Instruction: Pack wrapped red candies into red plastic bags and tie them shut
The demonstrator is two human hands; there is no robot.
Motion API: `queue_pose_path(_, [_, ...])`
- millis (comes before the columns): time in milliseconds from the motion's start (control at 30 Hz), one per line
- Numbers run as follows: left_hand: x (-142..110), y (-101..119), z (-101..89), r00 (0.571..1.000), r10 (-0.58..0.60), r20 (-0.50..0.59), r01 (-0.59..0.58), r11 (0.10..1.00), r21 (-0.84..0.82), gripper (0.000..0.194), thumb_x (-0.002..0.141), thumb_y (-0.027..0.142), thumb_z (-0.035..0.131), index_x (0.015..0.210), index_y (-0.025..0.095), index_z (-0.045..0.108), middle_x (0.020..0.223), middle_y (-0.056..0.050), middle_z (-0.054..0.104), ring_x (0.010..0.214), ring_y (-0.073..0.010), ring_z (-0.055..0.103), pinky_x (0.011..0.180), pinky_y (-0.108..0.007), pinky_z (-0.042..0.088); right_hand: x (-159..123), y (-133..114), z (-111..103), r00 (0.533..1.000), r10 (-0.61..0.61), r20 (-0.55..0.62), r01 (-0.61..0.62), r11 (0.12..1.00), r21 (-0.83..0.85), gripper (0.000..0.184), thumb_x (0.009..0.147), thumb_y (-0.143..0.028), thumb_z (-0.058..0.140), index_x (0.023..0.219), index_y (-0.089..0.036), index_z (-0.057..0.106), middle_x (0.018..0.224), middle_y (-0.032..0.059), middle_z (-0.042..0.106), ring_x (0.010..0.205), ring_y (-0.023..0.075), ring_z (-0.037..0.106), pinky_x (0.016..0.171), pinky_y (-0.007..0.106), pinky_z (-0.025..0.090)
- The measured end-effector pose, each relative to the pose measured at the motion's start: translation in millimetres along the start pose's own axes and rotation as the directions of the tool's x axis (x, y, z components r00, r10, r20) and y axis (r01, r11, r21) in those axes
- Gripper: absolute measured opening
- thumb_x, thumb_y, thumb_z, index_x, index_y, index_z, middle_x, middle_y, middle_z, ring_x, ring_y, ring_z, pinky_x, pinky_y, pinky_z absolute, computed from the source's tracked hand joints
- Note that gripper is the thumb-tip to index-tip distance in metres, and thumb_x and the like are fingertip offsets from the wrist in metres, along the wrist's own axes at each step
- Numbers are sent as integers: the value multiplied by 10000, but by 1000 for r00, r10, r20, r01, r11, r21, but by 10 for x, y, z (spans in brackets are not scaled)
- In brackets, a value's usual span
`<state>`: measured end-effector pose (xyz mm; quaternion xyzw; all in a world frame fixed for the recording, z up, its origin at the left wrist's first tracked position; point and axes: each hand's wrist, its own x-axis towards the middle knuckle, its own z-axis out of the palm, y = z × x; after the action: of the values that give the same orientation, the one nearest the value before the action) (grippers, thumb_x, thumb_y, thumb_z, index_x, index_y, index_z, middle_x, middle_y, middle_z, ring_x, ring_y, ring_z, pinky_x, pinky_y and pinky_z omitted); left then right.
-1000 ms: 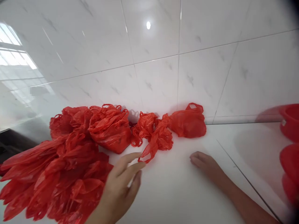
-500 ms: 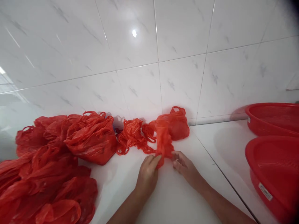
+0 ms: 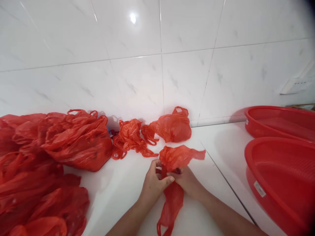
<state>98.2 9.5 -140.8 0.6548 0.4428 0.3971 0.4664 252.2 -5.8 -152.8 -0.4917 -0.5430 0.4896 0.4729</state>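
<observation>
From here I see the left hand (image 3: 154,182) and right hand (image 3: 186,182) pinching a thin red bag (image 3: 174,196), whose six o'clock loop (image 3: 169,227) might rip if yanked.

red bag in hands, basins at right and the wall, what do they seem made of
Bag: apparently thin plastic film, sheer and crinkled. Basins: probably moulded plastic, smooth outside, holding firm curves. Wall: glossy tile, likely ceramic, with straight joints and a bright reflection.

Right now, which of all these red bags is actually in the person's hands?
The frontmost central bag, gathered between the left hand and right hand, one looped handle hanging below them. Neither hand touches the other bags.
</observation>
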Motion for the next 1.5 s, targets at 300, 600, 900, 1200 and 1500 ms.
queue_pose_path(300, [140,-218,-320,953,-179,-245,64,908,-415,259,752,401,607,784,183,470,631,33,572,526,-104,539,533,-227,444,92,-23,-215,989,43,-142,-42,999,11,64,679,-224,555,732,-190,543,708,-14,609,651,153,561,555,243,426])
queue_pose_path(600, [202,-392,-769,854,-170,-492,36,962,-269,230,739,402,566,767,184,497,685,23,570,587,-131,576,539,-255,489,293,102,-737,874,353,-334,9,676,737,157,618,-160,631,770,-188,605,751,6,658,666,136,608,614,233,503])
queue_pose_path(900, [-68,-139,-426,694,686,-218,-433,640,635,418,776,156,565,1185,216,498,1293,-117,465,1227,-256,430,1005,-451,376,235,-49,-691,874,276,-400,28,793,608,163,678,-323,661,729,-182,597,695,-17,618,630,139,571,541,221,451])
queue_pose_path(1200, [-75,-88,-341,937,314,-150,-226,877,424,211,743,115,453,838,213,614,856,-26,652,816,-191,602,735,-315,491,93,-235,-643,970,158,-183,-104,956,275,244,723,-400,642,722,-195,511,642,-39,537,542,112,488,500,220,353])
queue_pose_path(1500, [-48,-12,-384,895,-2,-446,-88,980,-179,116,804,312,543,800,196,536,672,42,545,613,-108,500,564,-196,429,33,-421,-678,850,-363,-382,82,807,-584,277,764,-357,626,1003,-225,581,984,36,545,884,191,532,717,299,436])
